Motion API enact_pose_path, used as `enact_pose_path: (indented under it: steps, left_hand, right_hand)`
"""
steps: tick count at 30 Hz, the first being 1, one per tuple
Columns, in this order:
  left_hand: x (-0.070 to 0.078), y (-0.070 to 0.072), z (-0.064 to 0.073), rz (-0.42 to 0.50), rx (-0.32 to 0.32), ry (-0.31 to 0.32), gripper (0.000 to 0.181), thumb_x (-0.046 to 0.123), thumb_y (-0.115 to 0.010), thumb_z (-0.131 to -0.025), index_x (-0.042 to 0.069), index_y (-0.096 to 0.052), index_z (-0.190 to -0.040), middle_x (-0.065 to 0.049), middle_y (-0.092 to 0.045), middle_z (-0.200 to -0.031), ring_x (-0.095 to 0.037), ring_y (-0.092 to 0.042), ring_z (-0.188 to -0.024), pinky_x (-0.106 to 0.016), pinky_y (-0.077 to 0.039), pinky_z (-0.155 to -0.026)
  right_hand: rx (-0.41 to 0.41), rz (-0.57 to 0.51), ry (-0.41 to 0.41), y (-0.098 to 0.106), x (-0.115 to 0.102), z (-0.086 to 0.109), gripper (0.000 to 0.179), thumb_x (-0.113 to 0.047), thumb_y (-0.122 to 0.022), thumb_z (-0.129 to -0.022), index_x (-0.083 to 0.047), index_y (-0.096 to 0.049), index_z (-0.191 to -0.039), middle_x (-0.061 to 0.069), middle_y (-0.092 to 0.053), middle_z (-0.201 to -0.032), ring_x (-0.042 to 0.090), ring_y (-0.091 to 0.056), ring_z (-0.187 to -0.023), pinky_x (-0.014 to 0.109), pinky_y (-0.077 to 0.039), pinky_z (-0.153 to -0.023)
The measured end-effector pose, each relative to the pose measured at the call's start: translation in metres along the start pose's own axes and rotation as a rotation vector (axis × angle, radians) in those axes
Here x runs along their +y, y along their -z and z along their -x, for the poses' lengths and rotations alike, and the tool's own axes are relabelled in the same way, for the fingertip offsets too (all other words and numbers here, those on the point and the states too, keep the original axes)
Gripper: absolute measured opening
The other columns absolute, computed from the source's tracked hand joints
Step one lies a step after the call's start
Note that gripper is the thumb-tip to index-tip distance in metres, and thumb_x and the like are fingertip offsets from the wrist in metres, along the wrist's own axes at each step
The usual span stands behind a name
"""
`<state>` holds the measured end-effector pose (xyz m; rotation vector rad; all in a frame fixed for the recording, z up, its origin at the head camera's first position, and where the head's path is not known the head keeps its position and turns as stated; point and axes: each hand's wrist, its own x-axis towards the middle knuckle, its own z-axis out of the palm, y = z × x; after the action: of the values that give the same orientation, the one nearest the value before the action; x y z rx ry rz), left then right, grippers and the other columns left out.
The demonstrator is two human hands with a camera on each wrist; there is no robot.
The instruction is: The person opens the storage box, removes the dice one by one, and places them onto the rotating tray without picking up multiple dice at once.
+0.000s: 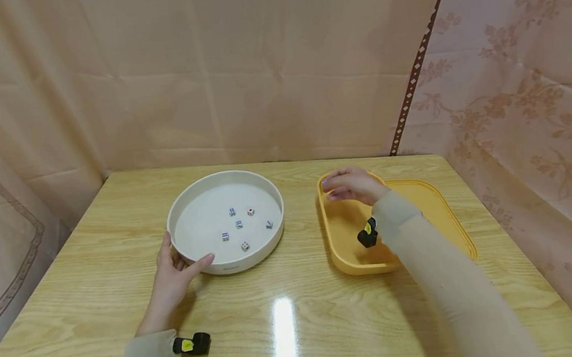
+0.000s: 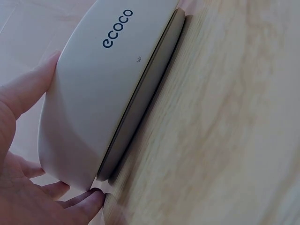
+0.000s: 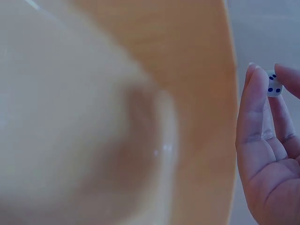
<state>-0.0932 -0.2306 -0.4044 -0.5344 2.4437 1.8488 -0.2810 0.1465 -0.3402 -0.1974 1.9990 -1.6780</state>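
A round white tray (image 1: 184,224) with a low wall holds several small white dice (image 1: 239,224), some with blue pips and some with red. My left hand (image 1: 175,274) grips the tray's near left side, thumb at the rim and fingers against the outer wall. In the left wrist view that wall (image 2: 93,93) bears the letters "ecoco". Above the far left part of a yellow box (image 1: 339,224), my right hand (image 1: 351,186) pinches a white die (image 3: 274,84) with blue pips between fingertips and thumb. My right arm hides part of the box's inside.
A flat yellow lid-like piece (image 1: 427,202) lies on the wooden table (image 1: 306,321), right of the box and partly behind my arm. Curtains hang at the back and along both sides. Bare tabletop separates the tray from the box.
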Motion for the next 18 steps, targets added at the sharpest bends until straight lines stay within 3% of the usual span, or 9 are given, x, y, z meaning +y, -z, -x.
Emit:
enact_pose_path:
  steps: [11,18]
  left_hand:
    - [0.000,0.001,-0.001,-0.003,-0.005,-0.006,0.123,0.033,-0.078,-0.086,0.021,0.023,-0.155,-0.022,0.003,-0.165,-0.042,-0.011,-0.152,-0.050,-0.019,-0.125]
    - [-0.001,0.001,-0.003,0.001,-0.003,-0.010,0.123,0.033,-0.078,-0.086,0.022,0.023,-0.156,-0.020,0.008,-0.165,-0.042,-0.012,-0.152,-0.049,-0.020,-0.125]
  right_hand:
    - [-0.006,0.018,0.014,-0.013,-0.028,-0.007,0.020,-0.007,-0.059,-0.098,0.003,-0.056,-0.115,0.006,-0.068,-0.098,0.016,-0.071,-0.083,0.027,-0.062,-0.081]
    - [-0.018,-0.008,0.005,-0.028,-0.044,-0.014,0.020,-0.006,-0.061,-0.097,0.001,-0.055,-0.115,0.010,-0.067,-0.099,0.016,-0.070,-0.078,0.024,-0.061,-0.075]
